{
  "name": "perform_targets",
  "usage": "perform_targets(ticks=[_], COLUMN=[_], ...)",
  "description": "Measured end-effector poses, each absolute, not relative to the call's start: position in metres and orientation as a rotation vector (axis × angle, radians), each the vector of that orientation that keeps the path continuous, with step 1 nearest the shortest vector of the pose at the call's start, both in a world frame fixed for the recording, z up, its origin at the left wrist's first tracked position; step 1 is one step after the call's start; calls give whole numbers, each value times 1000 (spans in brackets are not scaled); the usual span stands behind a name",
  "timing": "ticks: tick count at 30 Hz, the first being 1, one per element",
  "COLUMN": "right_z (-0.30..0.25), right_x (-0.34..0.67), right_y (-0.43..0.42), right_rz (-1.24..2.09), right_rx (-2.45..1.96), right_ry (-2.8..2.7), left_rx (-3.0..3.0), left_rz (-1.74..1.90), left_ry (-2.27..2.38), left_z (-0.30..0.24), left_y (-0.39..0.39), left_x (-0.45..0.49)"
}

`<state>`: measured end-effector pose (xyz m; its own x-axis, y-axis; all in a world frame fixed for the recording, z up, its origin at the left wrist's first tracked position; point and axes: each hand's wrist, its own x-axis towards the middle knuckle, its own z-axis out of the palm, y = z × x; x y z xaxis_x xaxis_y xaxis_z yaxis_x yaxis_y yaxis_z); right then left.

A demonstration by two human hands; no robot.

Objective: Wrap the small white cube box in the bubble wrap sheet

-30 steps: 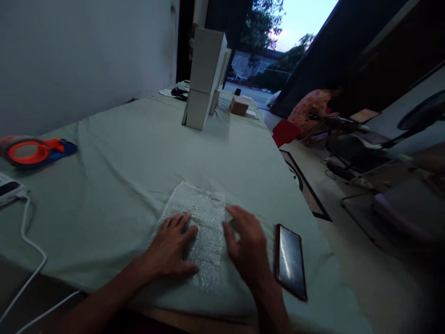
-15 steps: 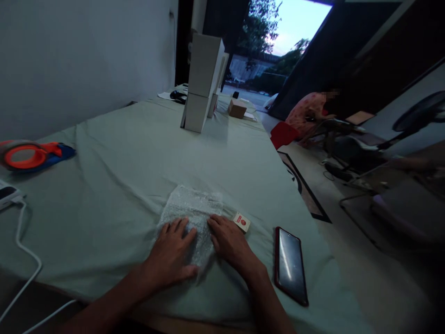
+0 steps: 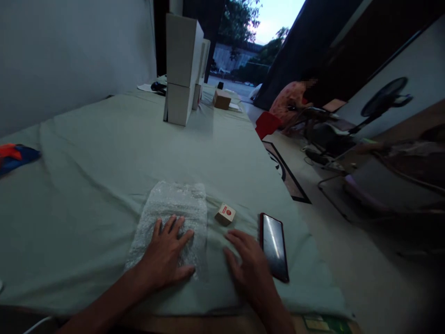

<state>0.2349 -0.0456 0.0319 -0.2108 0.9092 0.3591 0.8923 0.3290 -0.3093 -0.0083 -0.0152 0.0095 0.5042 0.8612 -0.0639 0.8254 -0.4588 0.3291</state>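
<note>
Here's the left hand point(image 3: 168, 253), palm down with fingers fanned wide, resting on a clear, crinkled sheet of plastic bubble wrap point(image 3: 181, 197) and gripping nothing. The sheet is laid out flat on the pale green tablecloth point(image 3: 121, 139), so that much is done; no fold over anything and no tape on it that I can make out. And there, just beyond its right edge, a small pale cardboard box with red print point(image 3: 225, 214) sits on the cloth, bare, unwrapped, apart from the sheet. Now the right hand point(image 3: 248, 260): open, fingers loosely bent, holding nothing, just short of the box; whether it touches the cloth, I can't tell. Close beside it, a black-screened phone in a dark red case point(image 3: 274, 248) lies face up. Far left, an orange-and-blue tape dispenser point(image 3: 19, 155), cut by the frame, looks unused for now.
</note>
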Motion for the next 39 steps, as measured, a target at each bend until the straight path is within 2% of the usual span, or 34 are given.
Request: perform_targets(ticks=[4, 8, 15, 21, 25, 30, 34, 39], right_z=[26, 34, 35, 43, 65, 82, 73, 44], right_x=[287, 295, 286, 319, 327, 259, 189, 151], right_y=[-62, -53, -39, -41, -66, -78, -54, -33], right_rz=[-232, -121, 81, 350, 708, 892, 877, 503], right_rx=[-2155, -2677, -2866, -2668, -2156, -1622, -1574, -1549], right_ry=[-1677, -1494, -1479, -1300, -1057, -1329, -1596, -1808], left_rx=[2460, 2513, 2555, 2523, 2461, 2123, 1367, 544], left_rz=[156, 172, 159, 169, 236, 508, 897, 1058], left_ry=[1422, 1385, 1089, 978, 923, 897, 898, 537], left_z=[11, 13, 19, 20, 19, 16, 22, 34], left_y=[-16, -17, -18, -14, -12, -11, -10, -12], left_x=[-7, -8, -5, 0, -2, -5, -5, -8])
